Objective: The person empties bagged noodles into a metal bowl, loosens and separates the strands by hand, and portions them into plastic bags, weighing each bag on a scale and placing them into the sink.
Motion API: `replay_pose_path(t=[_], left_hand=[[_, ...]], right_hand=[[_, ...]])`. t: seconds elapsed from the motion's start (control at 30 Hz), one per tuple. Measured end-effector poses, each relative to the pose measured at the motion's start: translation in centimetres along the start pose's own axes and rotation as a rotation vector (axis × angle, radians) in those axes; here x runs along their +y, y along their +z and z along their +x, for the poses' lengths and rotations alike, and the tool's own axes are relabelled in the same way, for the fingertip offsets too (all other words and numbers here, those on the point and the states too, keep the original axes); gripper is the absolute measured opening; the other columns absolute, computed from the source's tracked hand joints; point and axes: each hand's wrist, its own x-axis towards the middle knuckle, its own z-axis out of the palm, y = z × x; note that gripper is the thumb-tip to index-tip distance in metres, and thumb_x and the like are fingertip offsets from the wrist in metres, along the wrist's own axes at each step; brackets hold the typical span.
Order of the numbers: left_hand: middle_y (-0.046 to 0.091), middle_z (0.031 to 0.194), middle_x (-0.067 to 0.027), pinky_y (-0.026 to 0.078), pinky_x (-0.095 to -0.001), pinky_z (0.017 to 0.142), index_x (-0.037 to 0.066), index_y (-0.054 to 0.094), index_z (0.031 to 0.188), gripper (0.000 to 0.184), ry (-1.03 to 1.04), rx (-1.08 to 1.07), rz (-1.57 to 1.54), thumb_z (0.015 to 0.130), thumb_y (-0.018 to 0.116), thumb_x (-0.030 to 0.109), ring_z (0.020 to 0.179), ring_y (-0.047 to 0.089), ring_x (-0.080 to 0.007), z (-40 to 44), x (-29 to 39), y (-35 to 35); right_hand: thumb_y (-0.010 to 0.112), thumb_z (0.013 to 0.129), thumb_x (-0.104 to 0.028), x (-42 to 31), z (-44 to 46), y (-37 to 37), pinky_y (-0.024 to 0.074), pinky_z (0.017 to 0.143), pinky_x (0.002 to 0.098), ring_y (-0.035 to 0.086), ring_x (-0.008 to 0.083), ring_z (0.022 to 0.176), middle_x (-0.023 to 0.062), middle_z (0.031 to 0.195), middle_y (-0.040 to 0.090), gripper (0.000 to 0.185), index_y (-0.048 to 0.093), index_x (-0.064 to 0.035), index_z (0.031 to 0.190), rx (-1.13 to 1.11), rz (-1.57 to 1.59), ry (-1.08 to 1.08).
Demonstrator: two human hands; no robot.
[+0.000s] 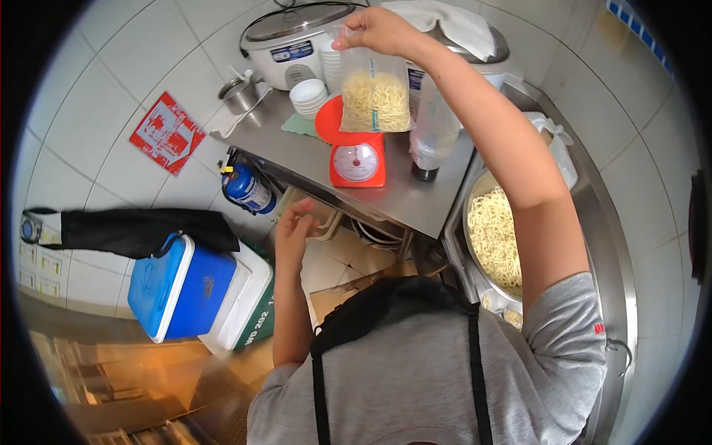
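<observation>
My right hand (377,31) pinches the top edge of a clear plastic bag (376,67) and holds it up. Pale yellow noodles (377,101) fill the lower part of the bag. Behind and below the bag is a red kitchen scale (357,165) with a round dial and a red pan (330,122), which the bag partly covers. My left hand (297,224) hangs in front of the counter edge, its fingers loosely bent and apart, with nothing in them. To my right, a large round pan (472,236) holds a heap of loose noodles (495,241).
Rice cookers (259,63) stand at the back of the steel counter (297,152). Stacked white bowls (308,93), a metal pot (239,96) and a clear bottle with a dark cap (424,174) are on it. A blue fire extinguisher (248,189) and a blue cooler box (189,289) are left.
</observation>
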Motion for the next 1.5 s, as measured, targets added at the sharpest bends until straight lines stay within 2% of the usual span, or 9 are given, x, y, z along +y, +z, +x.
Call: replay_pose_path(t=[0.07, 0.1, 0.33, 0.57, 0.67, 0.77, 0.87, 1.37, 1.5], left_hand=[[0.057, 0.104, -0.0028, 0.044, -0.0224, 0.064, 0.005, 0.052, 0.111, 0.027, -0.021, 0.082, -0.005, 0.085, 0.048, 0.012, 0.078, 0.055, -0.0096, -1.0, -0.8, -2.0], [0.056, 0.105, -0.0053, 0.045, -0.0227, 0.063, 0.004, 0.051, 0.112, 0.029, -0.068, 0.126, -0.017, 0.083, 0.045, 0.006, 0.078, 0.056, -0.0115, -1.5, -1.1, -2.9], [0.056, 0.105, -0.0048, 0.045, -0.0215, 0.062, 0.004, 0.051, 0.111, 0.028, -0.144, 0.275, -0.020, 0.083, 0.045, 0.003, 0.076, 0.055, -0.0101, -3.5, -4.1, -6.7], [0.055, 0.105, -0.0056, 0.045, -0.0222, 0.062, 0.003, 0.051, 0.110, 0.027, -0.127, 0.267, 0.039, 0.084, 0.045, 0.004, 0.076, 0.056, -0.0109, -2.7, -4.4, -6.1], [0.055, 0.105, -0.0060, 0.046, -0.0229, 0.062, 0.003, 0.051, 0.111, 0.027, -0.111, 0.224, 0.033, 0.084, 0.045, 0.005, 0.076, 0.056, -0.0116, -1.7, -4.8, -5.6], [0.055, 0.105, -0.0064, 0.046, -0.0235, 0.062, 0.003, 0.051, 0.111, 0.028, -0.090, 0.174, 0.035, 0.084, 0.045, 0.005, 0.077, 0.056, -0.0121, -0.5, -5.0, -5.0], [0.056, 0.104, -0.0065, 0.046, -0.0234, 0.062, 0.003, 0.052, 0.111, 0.027, -0.074, 0.141, 0.042, 0.084, 0.046, 0.006, 0.077, 0.057, -0.0121, 0.3, -4.4, -3.9], [0.058, 0.102, -0.0047, 0.046, -0.0231, 0.063, 0.003, 0.054, 0.108, 0.025, -0.104, 0.137, 0.060, 0.085, 0.047, 0.008, 0.076, 0.056, -0.0111, 0.8, -5.0, -4.2], [0.058, 0.100, -0.0043, 0.045, -0.0228, 0.063, 0.003, 0.054, 0.108, 0.025, -0.103, 0.142, 0.038, 0.085, 0.047, 0.008, 0.076, 0.056, -0.0108, 1.2, -4.6, -4.3]], right_hand=[[0.068, 0.074, -0.033, 1.6, 1.2, 2.1, 0.0340, 0.053, 0.0267, 0.039, 0.0079, 0.055, -0.0013, 0.056, 0.044, 0.033, 0.058, -0.0027, 0.069, 0.008, 0.013, -0.052], [0.069, 0.074, -0.034, 2.9, 2.2, 3.2, 0.0319, 0.051, 0.0280, 0.036, 0.0086, 0.053, -0.0008, 0.052, 0.041, 0.034, 0.057, -0.0032, 0.065, -0.002, -0.016, 0.000], [0.070, 0.072, -0.036, 4.5, 4.1, 6.4, 0.0315, 0.051, 0.0286, 0.036, 0.0096, 0.053, -0.0003, 0.051, 0.040, 0.038, 0.055, -0.0027, 0.062, 0.035, 0.047, 0.075], [0.070, 0.071, -0.036, 5.4, 3.8, 6.2, 0.0349, 0.056, 0.0279, 0.041, 0.0102, 0.058, 0.0013, 0.057, 0.046, 0.033, 0.060, -0.0043, 0.070, -0.040, 0.046, 0.031], [0.072, 0.068, -0.041, 5.1, 3.1, 6.2, 0.0394, 0.062, 0.0300, 0.048, 0.0147, 0.064, 0.0050, 0.066, 0.053, 0.041, 0.059, -0.0041, 0.080, -0.080, 0.052, 0.067], [0.073, 0.062, -0.048, 5.0, 2.5, 7.1, 0.0434, 0.069, 0.0341, 0.056, 0.0240, 0.074, 0.0122, 0.079, 0.059, 0.057, 0.056, -0.0047, 0.094, 0.043, -0.123, 0.064], [0.073, 0.056, -0.054, 4.3, 1.9, 7.1, 0.0448, 0.075, 0.0377, 0.058, 0.0327, 0.086, 0.0195, 0.090, 0.060, 0.070, 0.053, -0.0054, 0.102, 0.080, -0.151, 0.151], [0.060, 0.056, -0.072, 2.3, 2.9, 6.6, 0.0483, 0.073, 0.0392, 0.062, 0.0321, 0.082, 0.0178, 0.080, 0.063, 0.079, 0.060, -0.0040, 0.097, 0.158, -0.409, 0.242], [0.063, 0.065, -0.060, 3.0, 3.8, 7.5, 0.0484, 0.073, 0.0381, 0.062, 0.0297, 0.080, 0.0158, 0.081, 0.064, 0.061, 0.063, -0.0039, 0.090, 0.099, -0.431, 0.296]])
